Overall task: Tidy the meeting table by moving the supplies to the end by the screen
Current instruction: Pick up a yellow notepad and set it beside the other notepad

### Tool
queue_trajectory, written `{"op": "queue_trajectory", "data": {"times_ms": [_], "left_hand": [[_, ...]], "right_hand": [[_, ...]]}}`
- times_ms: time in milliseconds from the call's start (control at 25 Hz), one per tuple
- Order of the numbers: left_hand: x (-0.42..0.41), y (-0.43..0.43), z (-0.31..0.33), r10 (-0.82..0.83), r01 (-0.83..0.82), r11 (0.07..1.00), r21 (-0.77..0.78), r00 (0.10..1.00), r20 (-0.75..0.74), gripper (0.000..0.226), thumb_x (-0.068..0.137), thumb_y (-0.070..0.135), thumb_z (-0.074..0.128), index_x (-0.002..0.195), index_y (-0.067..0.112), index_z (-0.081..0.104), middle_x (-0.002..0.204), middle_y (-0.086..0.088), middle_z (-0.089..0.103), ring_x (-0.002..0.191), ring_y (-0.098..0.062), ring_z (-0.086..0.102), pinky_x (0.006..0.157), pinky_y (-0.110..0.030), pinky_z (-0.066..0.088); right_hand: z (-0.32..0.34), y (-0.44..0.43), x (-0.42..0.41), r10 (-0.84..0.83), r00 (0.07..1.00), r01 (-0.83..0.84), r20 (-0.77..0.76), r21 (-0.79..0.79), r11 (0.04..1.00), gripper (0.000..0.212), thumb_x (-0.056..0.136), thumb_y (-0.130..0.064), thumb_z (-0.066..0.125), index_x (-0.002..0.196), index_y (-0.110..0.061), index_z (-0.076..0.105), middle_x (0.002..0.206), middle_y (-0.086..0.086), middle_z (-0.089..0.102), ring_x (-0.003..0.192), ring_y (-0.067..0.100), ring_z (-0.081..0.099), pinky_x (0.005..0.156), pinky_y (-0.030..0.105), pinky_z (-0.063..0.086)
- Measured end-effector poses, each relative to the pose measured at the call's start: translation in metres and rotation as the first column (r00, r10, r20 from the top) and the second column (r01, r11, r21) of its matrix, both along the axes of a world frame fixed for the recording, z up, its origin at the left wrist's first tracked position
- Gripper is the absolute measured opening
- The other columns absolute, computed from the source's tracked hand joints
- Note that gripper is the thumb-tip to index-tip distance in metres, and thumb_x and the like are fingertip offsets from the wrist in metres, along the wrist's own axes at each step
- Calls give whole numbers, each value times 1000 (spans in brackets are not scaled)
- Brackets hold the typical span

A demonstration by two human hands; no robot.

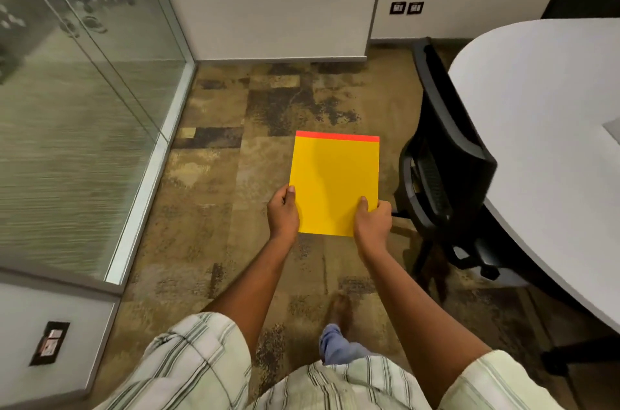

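Both hands are on the yellow pad (334,183), left hand (283,208) and right hand (372,220) each pinching a near corner, carrying it flat over the carpet (214,174) beside the meeting table (550,127). It looks like mid-carry; no screen shows, so next comes finding that end and laying the pad down.

A single wide-angle view, worn on the person's head, faces forward and steeply down. The striped shirt (201,369) fills the near edge. The left hand (283,211) and right hand (372,220), gripping a yellow pad (333,181), sit centre at arm's length, with the glass wall (67,107) on the left and the table (543,127) on the right, both bowed by the lens.
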State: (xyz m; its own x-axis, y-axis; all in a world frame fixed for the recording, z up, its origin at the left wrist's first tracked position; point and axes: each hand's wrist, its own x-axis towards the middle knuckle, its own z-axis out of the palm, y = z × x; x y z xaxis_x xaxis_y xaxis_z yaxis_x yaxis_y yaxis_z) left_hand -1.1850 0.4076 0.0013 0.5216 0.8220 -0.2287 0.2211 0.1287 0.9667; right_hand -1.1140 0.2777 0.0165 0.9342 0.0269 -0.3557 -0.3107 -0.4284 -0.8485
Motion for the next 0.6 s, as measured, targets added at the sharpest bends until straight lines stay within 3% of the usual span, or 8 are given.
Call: {"op": "queue_trajectory", "data": {"times_ms": [80, 200, 280, 400, 480, 600], "left_hand": [[15, 16, 1, -3, 3, 1000, 10, 1000, 14, 31, 99, 20, 43, 107, -3, 63, 75, -1, 60, 64, -11, 48, 58, -19, 36], [62, 55, 6, 45, -45, 999, 13, 999, 1, 27, 100, 19, 43, 81, 15, 61, 64, 6, 43, 58, -6, 35, 56, -26, 29], [79, 70, 10, 70, -71, 997, 16, 997, 12, 23, 99, 20, 44, 88, 14, 63, 73, 3, 50, 66, -8, 42, 62, -26, 33], [131, 97, 21, 123, -123, 992, 16, 992, 0, 35, 99, 22, 44, 124, 2, 57, 109, 0, 61, 99, -13, 54, 83, -24, 41], [163, 118, 24, 146, -146, 989, 17, 989, -17, 37, 99, 23, 44, 128, 2, 54, 123, -7, 61, 111, -18, 55, 92, -27, 43], [198, 142, 26, 126, -126, 991, 37, 992, 8, 38, 99, 21, 45, 129, 0, 53, 129, -12, 58, 114, -15, 53, 92, -24, 41]], "right_hand": [[0, 17, 19, 26, 1000, -26, 0, -17, 1000, 31, 98, -34, 45, 113, -8, 45, 111, 11, 56, 93, 27, 55, 75, 38, 43], [-2, 62, 69, 71, 997, -71, -10, -13, 997, 31, 99, -33, 45, 114, -6, 46, 113, 12, 55, 91, 23, 51, 73, 34, 40], [3, 78, 87, 86, 996, -86, -19, -24, 996, 37, 99, -33, 44, 121, -4, 44, 118, 12, 53, 100, 26, 53, 78, 36, 42], [13, 110, 145, 122, 992, -123, -26, -34, 992, 42, 99, -35, 44, 127, -3, 41, 120, 14, 53, 105, 31, 54, 83, 42, 46], [17, 133, 179, 125, 992, -126, -17, -46, 991, 42, 99, -36, 44, 125, -4, 41, 117, 15, 54, 101, 31, 55, 80, 43, 46], [20, 154, 210, 136, 991, -135, 8, -31, 990, 40, 99, -36, 44, 124, -5, 41, 114, 15, 54, 96, 30, 56, 75, 42, 46]]}}
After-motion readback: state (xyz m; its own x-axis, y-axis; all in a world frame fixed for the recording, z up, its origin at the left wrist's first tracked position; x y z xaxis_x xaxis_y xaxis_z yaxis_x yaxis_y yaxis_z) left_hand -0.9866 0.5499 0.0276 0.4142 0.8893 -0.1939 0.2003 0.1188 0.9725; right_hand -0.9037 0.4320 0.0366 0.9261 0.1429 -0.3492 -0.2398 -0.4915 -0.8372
